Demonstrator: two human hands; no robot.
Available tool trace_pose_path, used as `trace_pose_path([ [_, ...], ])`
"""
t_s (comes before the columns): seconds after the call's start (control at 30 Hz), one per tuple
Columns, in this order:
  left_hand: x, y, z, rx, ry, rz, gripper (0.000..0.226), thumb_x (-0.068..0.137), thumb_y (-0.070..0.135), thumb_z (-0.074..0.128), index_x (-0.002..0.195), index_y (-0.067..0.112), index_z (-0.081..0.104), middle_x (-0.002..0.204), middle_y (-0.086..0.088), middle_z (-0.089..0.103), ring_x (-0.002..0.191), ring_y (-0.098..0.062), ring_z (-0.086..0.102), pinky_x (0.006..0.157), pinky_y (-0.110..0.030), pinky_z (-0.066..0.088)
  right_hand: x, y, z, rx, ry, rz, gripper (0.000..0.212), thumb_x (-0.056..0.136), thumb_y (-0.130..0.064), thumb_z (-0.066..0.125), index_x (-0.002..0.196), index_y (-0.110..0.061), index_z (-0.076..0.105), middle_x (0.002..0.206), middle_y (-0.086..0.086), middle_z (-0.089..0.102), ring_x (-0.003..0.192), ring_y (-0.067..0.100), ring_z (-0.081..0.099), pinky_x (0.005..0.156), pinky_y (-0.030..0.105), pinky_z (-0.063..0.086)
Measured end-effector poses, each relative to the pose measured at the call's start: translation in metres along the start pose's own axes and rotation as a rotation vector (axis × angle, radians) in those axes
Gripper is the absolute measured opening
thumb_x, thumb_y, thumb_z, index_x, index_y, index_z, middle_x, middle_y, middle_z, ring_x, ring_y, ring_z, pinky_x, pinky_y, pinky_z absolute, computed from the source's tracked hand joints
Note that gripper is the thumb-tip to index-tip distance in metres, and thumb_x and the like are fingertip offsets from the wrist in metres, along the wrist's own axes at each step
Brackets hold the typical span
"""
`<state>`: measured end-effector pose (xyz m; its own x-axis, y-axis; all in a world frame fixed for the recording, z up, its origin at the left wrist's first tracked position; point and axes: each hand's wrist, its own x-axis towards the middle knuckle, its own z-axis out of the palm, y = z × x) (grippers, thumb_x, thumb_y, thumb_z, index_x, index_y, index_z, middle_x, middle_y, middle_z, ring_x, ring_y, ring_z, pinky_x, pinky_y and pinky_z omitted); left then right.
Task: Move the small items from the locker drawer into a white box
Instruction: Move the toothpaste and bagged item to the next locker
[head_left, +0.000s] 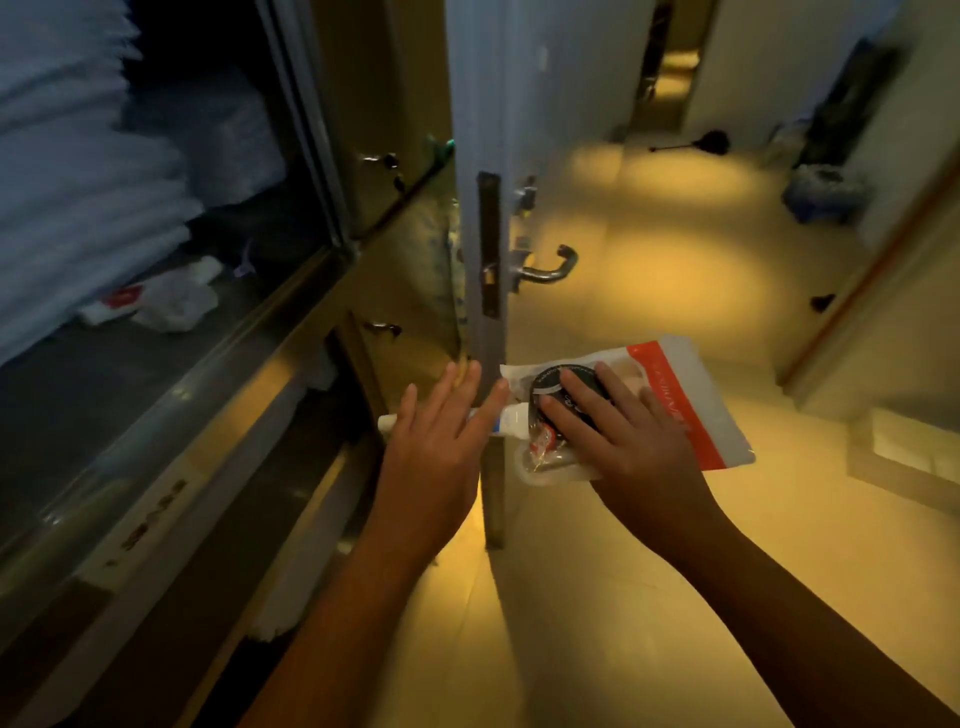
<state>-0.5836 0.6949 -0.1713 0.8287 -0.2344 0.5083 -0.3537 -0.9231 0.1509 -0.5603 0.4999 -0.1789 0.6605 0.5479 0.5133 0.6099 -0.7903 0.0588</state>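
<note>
My right hand (621, 434) grips a bundle of small items held above the floor. The bundle is a white and orange flat packet (696, 395), a round black tin (553, 397) on top of it, a small clear wrapper with red print (540, 452), and a white tube (498, 418) sticking out to the left. My left hand (441, 421) is flat with fingers spread, lying over the tube's left part, in front of the locker drawers (358, 384). No white box is in view.
A metal locker cabinet (291, 291) fills the left, with stacked white linen (67, 171) and crumpled packets (156, 304) on its shelf. An open door (493, 156) with a lever handle (550, 267) stands just ahead. Tiled floor (649, 260) stretches right; a bin (821, 192) sits far back.
</note>
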Motion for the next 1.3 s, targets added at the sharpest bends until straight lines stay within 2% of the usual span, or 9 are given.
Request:
trace_pose_path([
  [0.07,0.015,0.027,0.010,-0.021,-0.027,0.064,0.044,0.083,0.014,0.040,0.123,0.005,0.057,0.126,-0.022,0.055,0.118,-0.042,0.049,0.092,-0.063,0.032,-0.022,0.021,-0.011,-0.032,0.019,0.064,0.064,0.064,-0.003,0.079,0.124,-0.010,0.058,0.130,0.019,0.053,0.118,0.045,0.048,0.085,0.061,0.043],
  [0.13,0.030,0.056,0.022,-0.037,-0.027,0.133,0.043,0.081,0.009,0.049,0.122,0.005,0.058,0.125,-0.022,0.056,0.117,-0.041,0.050,0.091,-0.062,0.034,-0.045,0.042,-0.024,-0.060,0.028,0.118,0.062,0.064,-0.001,0.077,0.123,-0.010,0.059,0.129,0.018,0.054,0.117,0.046,0.048,0.084,0.061,0.044],
  [0.27,0.053,0.123,0.047,-0.081,-0.022,0.263,0.060,0.070,-0.009,0.068,0.126,0.004,0.054,0.127,-0.022,0.054,0.118,-0.040,0.050,0.092,-0.060,0.037,-0.098,0.084,-0.055,-0.124,0.029,0.229,0.061,0.064,-0.002,0.079,0.122,-0.011,0.060,0.128,0.018,0.055,0.116,0.046,0.049,0.083,0.061,0.045],
  [0.33,0.063,0.162,0.058,-0.122,-0.038,0.308,0.063,0.067,-0.011,0.073,0.125,0.004,0.054,0.127,-0.022,0.054,0.118,-0.041,0.049,0.092,-0.061,0.037,-0.127,0.107,-0.071,-0.153,0.022,0.291,0.064,0.063,-0.002,0.081,0.123,-0.011,0.059,0.128,0.018,0.055,0.116,0.046,0.049,0.083,0.061,0.045],
  [0.47,0.077,0.241,0.079,-0.194,-0.055,0.396,0.063,0.066,-0.012,0.072,0.124,0.003,0.055,0.127,-0.023,0.054,0.118,-0.042,0.049,0.092,-0.061,0.035,-0.187,0.149,-0.104,-0.194,-0.009,0.406,0.071,0.059,-0.006,0.085,0.124,-0.012,0.057,0.129,0.018,0.054,0.117,0.045,0.048,0.083,0.064,0.043],
  [0.67,0.088,0.355,0.109,-0.281,-0.061,0.547,0.063,0.061,-0.020,0.069,0.120,0.001,0.059,0.123,-0.025,0.056,0.113,-0.044,0.052,0.086,-0.063,0.039,-0.276,0.200,-0.151,-0.266,-0.055,0.563,0.071,0.059,-0.012,0.085,0.124,-0.012,0.057,0.129,0.017,0.054,0.118,0.043,0.048,0.085,0.063,0.041],
  [0.9,0.090,0.465,0.130,-0.376,-0.114,0.739,0.062,0.061,-0.019,0.070,0.119,0.000,0.059,0.121,-0.025,0.057,0.112,-0.044,0.053,0.087,-0.064,0.038,-0.362,0.224,-0.204,-0.370,-0.039,0.763,0.070,0.056,-0.008,0.086,0.121,-0.008,0.059,0.125,0.020,0.056,0.114,0.046,0.050,0.081,0.064,0.045],
  [1.3,0.098,0.619,0.181,-0.566,-0.202,1.071,0.062,0.065,-0.012,0.074,0.122,0.003,0.057,0.124,-0.023,0.056,0.116,-0.041,0.051,0.094,-0.059,0.031,-0.467,0.255,-0.254,-0.576,-0.057,1.133,0.079,0.048,-0.007,0.090,0.120,-0.008,0.059,0.124,0.021,0.057,0.113,0.047,0.051,0.082,0.066,0.040],
])
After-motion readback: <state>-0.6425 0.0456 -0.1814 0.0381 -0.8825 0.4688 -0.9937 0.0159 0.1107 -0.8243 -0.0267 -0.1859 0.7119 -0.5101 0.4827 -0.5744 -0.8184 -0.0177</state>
